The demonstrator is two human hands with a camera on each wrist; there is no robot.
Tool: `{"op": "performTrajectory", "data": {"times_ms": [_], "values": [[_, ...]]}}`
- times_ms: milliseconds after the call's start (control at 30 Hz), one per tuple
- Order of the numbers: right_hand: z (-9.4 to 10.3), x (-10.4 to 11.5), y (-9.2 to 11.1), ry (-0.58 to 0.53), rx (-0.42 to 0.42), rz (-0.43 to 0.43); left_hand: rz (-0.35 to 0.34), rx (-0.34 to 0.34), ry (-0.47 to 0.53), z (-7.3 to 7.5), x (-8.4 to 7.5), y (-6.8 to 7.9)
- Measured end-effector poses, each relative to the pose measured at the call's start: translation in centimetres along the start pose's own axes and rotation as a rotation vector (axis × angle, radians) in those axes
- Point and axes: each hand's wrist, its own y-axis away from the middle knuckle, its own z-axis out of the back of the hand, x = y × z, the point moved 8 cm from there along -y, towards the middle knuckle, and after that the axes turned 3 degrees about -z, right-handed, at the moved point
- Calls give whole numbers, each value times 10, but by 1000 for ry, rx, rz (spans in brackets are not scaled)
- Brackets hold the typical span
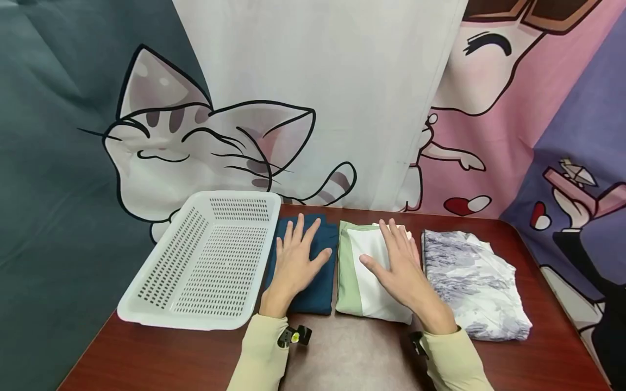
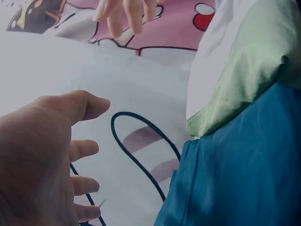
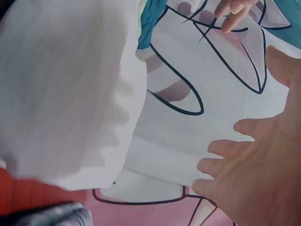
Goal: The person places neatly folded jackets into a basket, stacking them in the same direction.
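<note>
Three folded cloths lie in a row. My left hand point(image 1: 295, 266), fingers straight and spread, hovers over the dark blue cloth point(image 1: 317, 297). Over the light green and white cloth point(image 1: 349, 282) is my right hand point(image 1: 402, 271), its fingers also extended and its thumb apart. Each wrist view shows a gap between the hand and the cloth below it: the blue cloth point(image 2: 240, 174) beside the left hand point(image 2: 37, 155), the white part of the middle cloth point(image 3: 66, 94) beside the right hand point(image 3: 258, 165). Neither hand holds anything. A grey-and-white patterned cloth point(image 1: 469, 282) lies right of both.
A white perforated plastic basket point(image 1: 195, 321), with nothing in it, stands left of the blue cloth. All of this sits on a reddish-brown table point(image 1: 176, 353). Behind it hangs a cartoon-printed curtain point(image 1: 342, 81). Small dark devices point(image 1: 295, 336) are strapped to the wrists.
</note>
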Motion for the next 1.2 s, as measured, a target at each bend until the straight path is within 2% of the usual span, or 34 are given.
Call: {"op": "performTrajectory", "data": {"times_ms": [133, 367, 600, 733, 833, 967, 1067, 1200], "values": [[-5, 3, -2, -84, 16, -10, 15, -21, 38, 3, 5, 0], [-22, 8, -9, -192, 23, -19, 74, -4, 112, 2, 15, 1], [-51, 15, -12, -386, 70, -81, 128, -11, 92, -1, 27, 3], [-67, 16, -9, -464, 80, -133, 155, 16, 88, -8, 31, 6], [-79, 16, -7, -494, 102, -140, 185, 39, 79, -12, 34, 8], [-96, 20, -5, -506, 162, -118, 258, 45, 41, -12, 45, 10], [-105, 19, -5, -468, 195, -107, 298, 55, 27, -14, 50, 10], [-109, 12, -5, -402, 198, -117, 331, 74, 28, -19, 53, 9]]}}
